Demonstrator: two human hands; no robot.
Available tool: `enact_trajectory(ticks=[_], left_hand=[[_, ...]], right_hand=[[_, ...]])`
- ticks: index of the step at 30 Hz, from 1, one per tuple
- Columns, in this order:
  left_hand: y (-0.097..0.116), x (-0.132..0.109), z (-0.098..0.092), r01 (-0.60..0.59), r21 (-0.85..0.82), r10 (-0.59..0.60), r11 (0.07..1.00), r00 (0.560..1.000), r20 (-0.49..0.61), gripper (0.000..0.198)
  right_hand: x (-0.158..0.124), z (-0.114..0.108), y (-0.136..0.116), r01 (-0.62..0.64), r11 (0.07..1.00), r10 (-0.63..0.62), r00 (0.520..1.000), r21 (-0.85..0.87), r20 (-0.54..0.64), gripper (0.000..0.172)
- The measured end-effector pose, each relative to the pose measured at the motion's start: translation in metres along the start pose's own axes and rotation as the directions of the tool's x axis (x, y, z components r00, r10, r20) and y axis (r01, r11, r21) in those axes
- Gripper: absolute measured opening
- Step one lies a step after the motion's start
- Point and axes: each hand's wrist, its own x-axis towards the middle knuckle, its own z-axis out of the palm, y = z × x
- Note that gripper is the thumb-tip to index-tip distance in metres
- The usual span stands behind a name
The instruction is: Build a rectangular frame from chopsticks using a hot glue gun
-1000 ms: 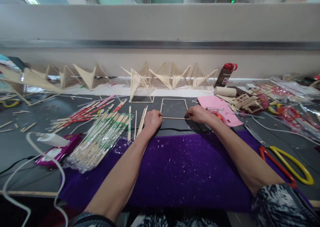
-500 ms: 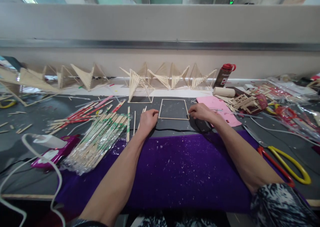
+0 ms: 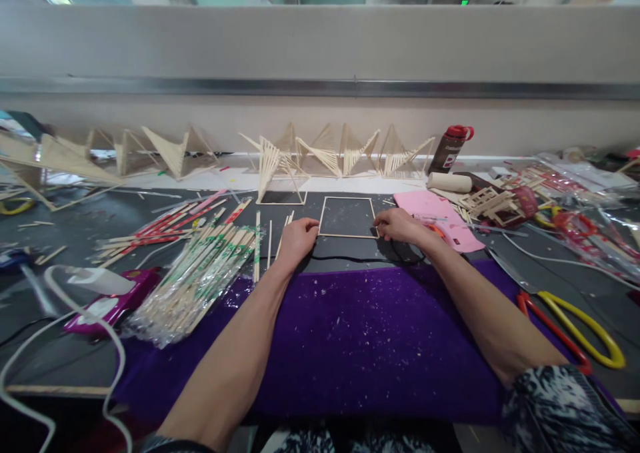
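A thin wooden stick frame, four-sided, lies flat on the dark mat in front of me. My left hand is at its near left corner, fingers closed and pinched against the stick. At the near right corner, my right hand has thumb and fingertips closed on the frame's side; the exact contact is partly hidden. Left of my left hand lie a few loose sticks and a plastic bag of chopsticks with green print. Beyond the frame stands a model of fanned sticks.
Several similar stick models line the back wall. A bottle with a red lid stands behind a pink sheet. Large scissors with red and yellow handles lie right. A purple cloth covers the near edge; a magenta power strip lies left.
My right hand has shifted slightly left onto the frame's near right corner. My left hand has barely moved. A dark blue object with a shiny shaft has appeared at the far left edge.
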Motion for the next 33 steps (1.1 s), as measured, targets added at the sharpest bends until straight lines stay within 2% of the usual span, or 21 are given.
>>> enact_trajectory(ticks=[3,6,11,16,25,33], left_hand=[[-0.003,0.001,0.001,-0.03,-0.065,0.03,0.997,0.999,0.009,0.03],[-0.005,0.001,0.001,-0.039,-0.062,0.04,0.997,0.999,0.01,0.031],[-0.003,-0.001,0.0,-0.049,0.011,0.049,0.999,0.999,-0.02,0.031],[0.003,-0.005,-0.002,-0.11,0.08,0.114,0.991,0.993,-0.043,0.028],[0.004,-0.007,0.001,-0.225,0.206,0.241,0.952,0.969,-0.057,0.028],[0.01,-0.008,-0.001,-0.217,0.295,0.229,0.931,0.973,-0.009,0.025]], right_hand=[[0.0,0.0,0.0,-0.009,1.0,0.009,1.0,0.012,0.003,0.034],[-0.001,0.0,-0.001,-0.005,1.0,0.005,1.0,-0.001,0.001,0.034],[-0.003,-0.003,-0.001,0.072,0.994,-0.072,0.997,-0.085,0.003,0.026],[-0.005,-0.006,-0.001,0.136,0.974,-0.134,0.991,-0.181,0.02,0.018],[-0.005,-0.004,-0.004,0.106,0.946,-0.106,0.994,-0.307,0.018,0.017],[-0.006,-0.003,-0.004,0.116,0.935,-0.122,0.993,-0.335,0.002,0.018]])
